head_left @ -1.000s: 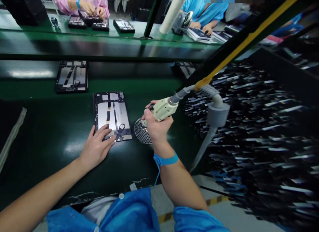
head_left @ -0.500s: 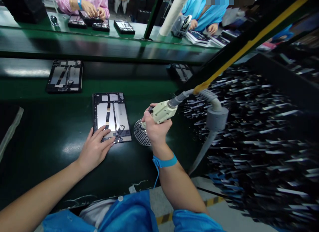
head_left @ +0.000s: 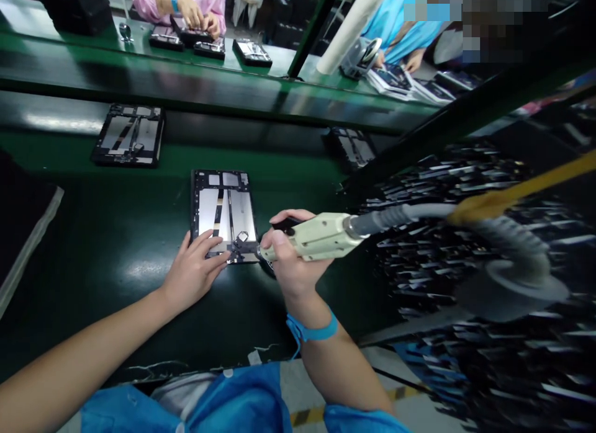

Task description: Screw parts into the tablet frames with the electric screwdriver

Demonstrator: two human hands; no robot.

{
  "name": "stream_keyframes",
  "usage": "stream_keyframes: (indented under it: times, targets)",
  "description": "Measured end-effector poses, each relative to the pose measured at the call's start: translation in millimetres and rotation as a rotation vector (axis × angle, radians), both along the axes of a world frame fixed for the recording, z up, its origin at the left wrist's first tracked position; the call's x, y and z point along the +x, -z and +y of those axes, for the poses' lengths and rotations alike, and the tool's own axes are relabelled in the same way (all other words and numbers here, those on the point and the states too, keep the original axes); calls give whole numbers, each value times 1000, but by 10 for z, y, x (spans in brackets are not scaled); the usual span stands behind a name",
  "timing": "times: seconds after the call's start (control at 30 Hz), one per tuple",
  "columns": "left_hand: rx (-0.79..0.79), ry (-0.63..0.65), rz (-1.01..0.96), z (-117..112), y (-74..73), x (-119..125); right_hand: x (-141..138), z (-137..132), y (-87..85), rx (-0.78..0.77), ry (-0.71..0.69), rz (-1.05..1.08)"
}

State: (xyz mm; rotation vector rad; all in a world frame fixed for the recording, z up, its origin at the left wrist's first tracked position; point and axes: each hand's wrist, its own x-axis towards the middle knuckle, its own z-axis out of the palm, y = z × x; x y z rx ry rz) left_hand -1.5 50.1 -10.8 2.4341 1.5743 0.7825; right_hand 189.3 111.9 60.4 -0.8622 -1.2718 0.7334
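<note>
The tablet (head_left: 224, 209) lies open-backed on the worktop (head_left: 116, 253) just ahead of me. Its long axis runs from near to far, and its near short edge is the edge closest to both my hands. The edge sits between them: my left hand (head_left: 193, 275) is at its near left corner and my right hand (head_left: 291, 265) is just off its near right corner.

My left hand is open and holds nothing. It lies palm down on the worktop with the fingers spread, and the fingertips rest on the tablet's near edge.

My right hand is closed around the pale screwdriver (head_left: 321, 236), with the thumb on top of the body. The tool lies almost level, with its long axis running right to left. Its tip points left and reaches the small dark part at the tablet's near right corner. I cannot tell whether the tip actually touches it. So the right hand is the nearer one to that corner, and the left-hand fingertips are just to the left of the tip.

A grey cord (head_left: 395, 217) runs from the back of the screwdriver off to the right. A blue wrist strap (head_left: 311, 329) is on my right wrist.

A second tablet (head_left: 129, 135) lies well apart at the far left, and a third (head_left: 351, 146) lies at the far right. Beyond them, a co-worker's hands (head_left: 198, 14) are at work on the far worktop.
</note>
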Motion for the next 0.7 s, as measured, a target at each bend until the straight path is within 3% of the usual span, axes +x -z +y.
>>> stream_keyframes:
  times: [0.33, 0.7]
  targets:
    - [-18, 19, -10, -13, 33, -19, 389, 238, 145, 10, 226, -63]
    - [-28, 19, -42, -12, 31, -24, 348, 234, 225, -2, 204, -117]
